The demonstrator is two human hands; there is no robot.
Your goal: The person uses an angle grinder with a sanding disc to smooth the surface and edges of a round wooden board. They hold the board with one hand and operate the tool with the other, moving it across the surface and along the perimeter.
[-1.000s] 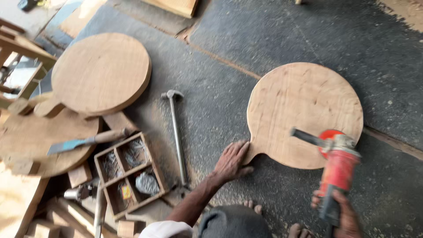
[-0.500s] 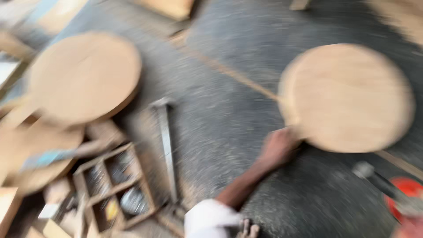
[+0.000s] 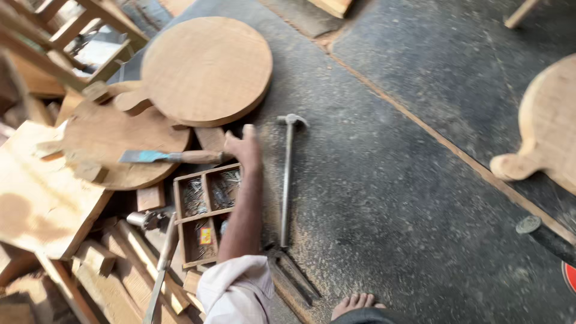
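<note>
My left hand (image 3: 243,147) reaches out over the floor, fingers extended and holding nothing. It hovers just right of the wooden handle of a blue-bladed chisel (image 3: 171,157) and just below a round wooden board with a short handle (image 3: 207,69). A second round board (image 3: 120,144) lies under the chisel. The round board with a handle (image 3: 549,132) that lay in front of me now sits at the right edge. My right hand is out of view; only the black side handle of the red angle grinder (image 3: 546,239) shows at the lower right.
A small wooden compartment box with nails (image 3: 207,210) sits under my forearm. A long metal claw hammer (image 3: 287,180) lies beside it on the dark, sawdusty floor. Wood offcuts (image 3: 108,264) and a wooden frame (image 3: 78,36) crowd the left. My bare foot (image 3: 354,303) is at the bottom.
My left hand let go of the right board's handle and swung left toward the chisel. The view turned left, so the board and grinder slid to the right edge.
</note>
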